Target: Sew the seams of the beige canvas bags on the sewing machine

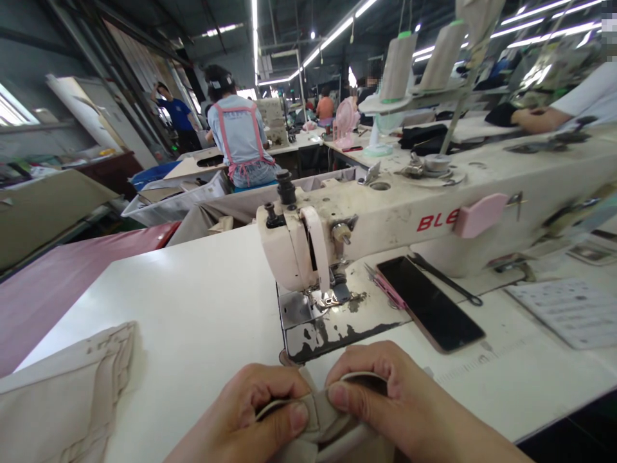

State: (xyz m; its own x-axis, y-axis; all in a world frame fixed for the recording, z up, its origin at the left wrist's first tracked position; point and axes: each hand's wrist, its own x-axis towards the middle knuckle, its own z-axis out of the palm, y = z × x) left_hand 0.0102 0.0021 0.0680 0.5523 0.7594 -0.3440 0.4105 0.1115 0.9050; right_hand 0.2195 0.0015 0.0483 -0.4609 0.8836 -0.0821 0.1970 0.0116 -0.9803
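Both hands pinch a piece of beige fabric (332,415) at the front edge of the white sewing table. My left hand (260,405) is closed on it, thumb on top beside a stitched folded corner. A short distance to the right, my right hand (380,399) grips the same fabric between thumb and bent fingers. Lower parts of the fabric drop out of view below. Just beyond the hands stands a sewing machine (299,251); its presser foot (330,299) and worn metal plate have no fabric on them.
A stack of beige fabric pieces (72,392) lies at the left. Right of the needle are pink-handled snips (390,289), a phone (429,302), a dark tool (446,280) and a printed sheet (569,312). Thread cones (398,67) stand behind; other people work farther off.
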